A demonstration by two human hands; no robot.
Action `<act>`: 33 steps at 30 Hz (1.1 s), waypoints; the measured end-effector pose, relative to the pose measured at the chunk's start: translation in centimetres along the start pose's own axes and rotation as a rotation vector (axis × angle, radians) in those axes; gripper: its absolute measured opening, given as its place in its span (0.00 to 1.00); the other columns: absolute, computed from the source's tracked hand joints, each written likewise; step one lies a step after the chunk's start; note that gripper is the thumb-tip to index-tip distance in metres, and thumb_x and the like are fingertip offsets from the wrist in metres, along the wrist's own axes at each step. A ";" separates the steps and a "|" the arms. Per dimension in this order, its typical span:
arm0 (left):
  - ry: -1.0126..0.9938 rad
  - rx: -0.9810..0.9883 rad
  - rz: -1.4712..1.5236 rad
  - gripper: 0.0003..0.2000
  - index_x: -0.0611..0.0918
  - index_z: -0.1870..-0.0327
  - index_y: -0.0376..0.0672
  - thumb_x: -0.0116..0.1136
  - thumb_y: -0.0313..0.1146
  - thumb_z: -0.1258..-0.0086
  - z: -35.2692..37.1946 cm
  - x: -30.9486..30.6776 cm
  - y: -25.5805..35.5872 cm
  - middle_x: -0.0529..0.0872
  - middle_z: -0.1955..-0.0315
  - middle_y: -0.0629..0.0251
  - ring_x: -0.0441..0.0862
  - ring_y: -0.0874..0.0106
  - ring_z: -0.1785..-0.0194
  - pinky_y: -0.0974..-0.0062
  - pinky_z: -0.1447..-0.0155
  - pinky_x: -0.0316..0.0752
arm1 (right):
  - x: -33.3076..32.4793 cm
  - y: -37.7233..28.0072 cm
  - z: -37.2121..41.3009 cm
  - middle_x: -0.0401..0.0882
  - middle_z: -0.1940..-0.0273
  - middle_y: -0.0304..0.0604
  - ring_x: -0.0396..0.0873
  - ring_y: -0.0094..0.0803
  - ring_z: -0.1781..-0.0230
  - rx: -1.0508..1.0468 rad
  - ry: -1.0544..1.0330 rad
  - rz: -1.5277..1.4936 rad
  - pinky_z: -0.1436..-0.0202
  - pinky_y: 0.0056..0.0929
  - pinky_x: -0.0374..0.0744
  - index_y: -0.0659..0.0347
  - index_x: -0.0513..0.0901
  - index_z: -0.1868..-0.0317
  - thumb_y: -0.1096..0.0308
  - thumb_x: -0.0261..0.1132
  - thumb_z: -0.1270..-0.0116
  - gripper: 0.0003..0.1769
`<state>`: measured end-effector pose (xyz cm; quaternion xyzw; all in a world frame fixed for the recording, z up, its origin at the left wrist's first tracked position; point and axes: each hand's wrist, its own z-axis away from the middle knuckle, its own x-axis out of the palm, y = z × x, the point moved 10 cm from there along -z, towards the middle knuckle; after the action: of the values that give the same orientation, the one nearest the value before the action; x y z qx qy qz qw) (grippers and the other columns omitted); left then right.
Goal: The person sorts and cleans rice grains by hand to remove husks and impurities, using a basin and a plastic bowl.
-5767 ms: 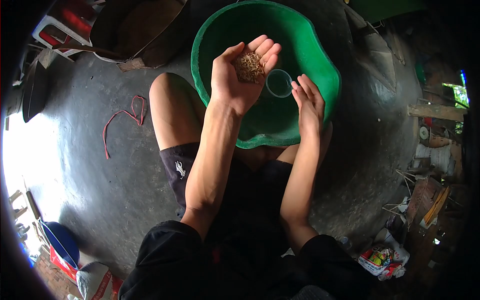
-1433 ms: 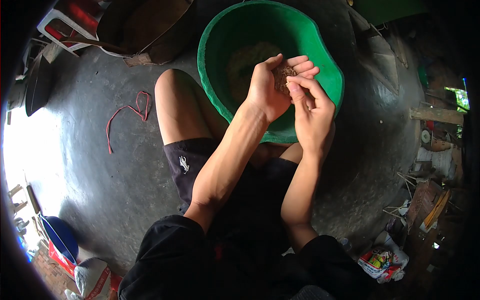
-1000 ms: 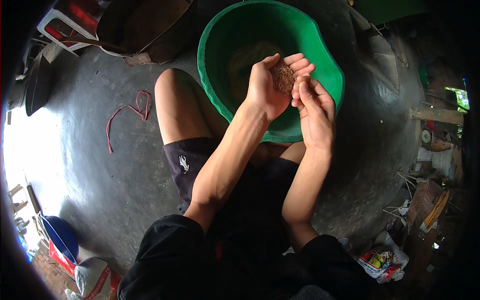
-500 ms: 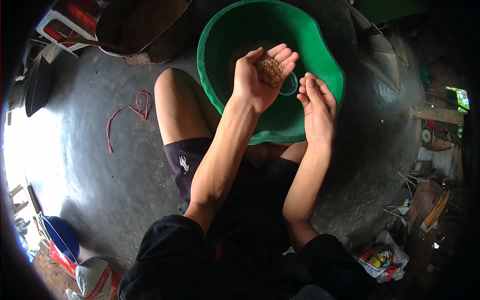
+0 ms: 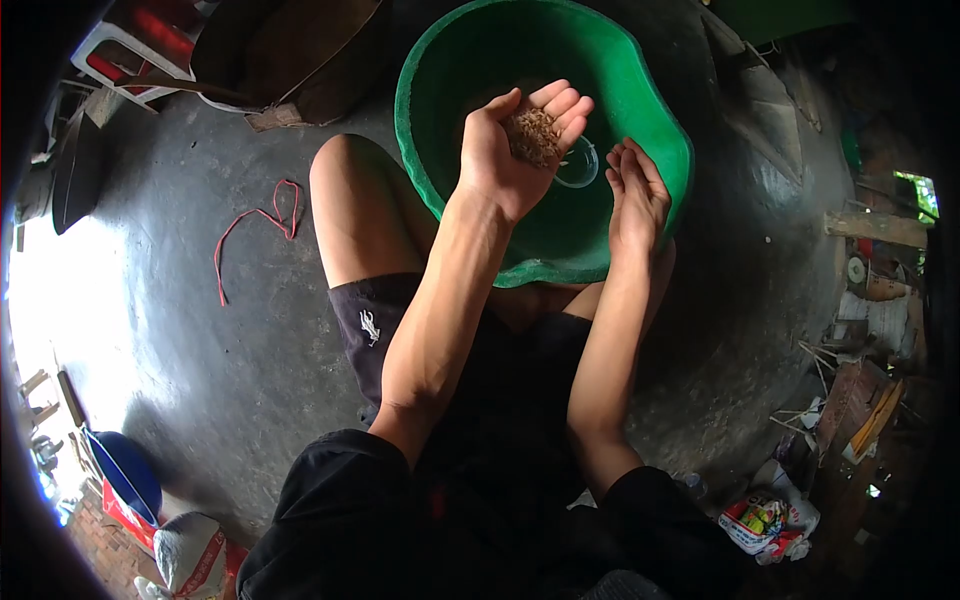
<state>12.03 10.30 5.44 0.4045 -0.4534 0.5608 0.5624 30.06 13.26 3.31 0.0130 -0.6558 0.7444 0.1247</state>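
Note:
My left hand (image 5: 488,165) is turned palm up over the green basin (image 5: 638,105), its fingers slightly cupped. A small heap of brown, husk-like grains (image 5: 533,138) rests on its palm and fingers. To the right, my right hand (image 5: 636,205) hovers over the basin's right side, with fingers nearly straight and the thumb close to them; nothing shows in it. Between the hands, inside the basin, lies a clear round rim (image 5: 578,167), like that of a plastic cup or lid. My left hand hides part of the basin's bottom.
The basin stands between my bent legs on the dark floor (image 5: 250,350). A red string (image 5: 270,215) lies at left. Beyond it are a large brown pan (image 5: 290,60) and a red-and-white stool (image 5: 140,50). Wood pieces and a printed plastic bag (image 5: 765,520) line the right.
My right hand has loosened from a pinch, its fingers straightening and drawing slightly away from the left hand. My left hand has shifted slightly left, still holding the grains.

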 end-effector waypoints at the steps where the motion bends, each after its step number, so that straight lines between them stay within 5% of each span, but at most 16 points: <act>1: 0.001 0.000 -0.001 0.22 0.74 0.42 0.24 0.31 0.35 0.20 0.0 -0.1 0.2 0.83 0.49 0.46 0.79 0.52 0.41 0.58 0.36 0.76 | -0.1 0.2 -0.1 0.85 0.53 0.42 0.82 0.24 0.55 0.001 0.000 -0.001 0.52 0.20 0.79 0.65 0.84 0.47 0.72 0.63 0.28 0.12; 13: -0.016 -0.011 -0.033 0.22 0.73 0.42 0.24 0.31 0.35 0.20 0.1 0.3 -0.4 0.83 0.49 0.46 0.80 0.52 0.41 0.58 0.36 0.76 | 1.4 -5.7 2.9 0.84 0.57 0.39 0.80 0.22 0.59 -0.168 -0.060 0.293 0.55 0.23 0.80 0.65 0.84 0.51 0.72 0.67 0.31 0.10; 20: -0.115 -0.153 -0.208 0.26 0.72 0.39 0.24 0.30 0.41 0.19 1.2 3.2 -3.4 0.80 0.43 0.42 0.78 0.53 0.38 0.59 0.29 0.68 | 8.9 -13.4 10.2 0.84 0.52 0.44 0.83 0.35 0.54 -0.675 -0.291 0.928 0.51 0.31 0.80 0.63 0.84 0.49 0.75 0.67 0.34 0.13; 28: -0.122 -0.241 -0.190 0.30 0.72 0.37 0.26 0.25 0.45 0.19 1.7 3.3 -5.4 0.80 0.41 0.45 0.76 0.54 0.37 0.60 0.30 0.68 | 10.5 -12.8 11.2 0.81 0.49 0.47 0.80 0.44 0.47 -0.798 -0.363 0.964 0.46 0.37 0.81 0.65 0.83 0.49 0.79 0.63 0.34 0.13; 33: -0.099 -0.257 -0.165 0.30 0.73 0.38 0.28 0.25 0.47 0.19 2.4 3.8 -6.5 0.80 0.41 0.47 0.76 0.54 0.36 0.59 0.31 0.70 | 10.7 -13.0 11.5 0.82 0.51 0.45 0.82 0.41 0.50 -0.823 -0.357 1.006 0.48 0.34 0.81 0.65 0.84 0.52 0.78 0.64 0.34 0.11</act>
<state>18.22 8.68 10.05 0.3921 -0.5139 0.4293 0.6307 20.67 5.22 19.49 -0.2199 -0.8228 0.3875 -0.3529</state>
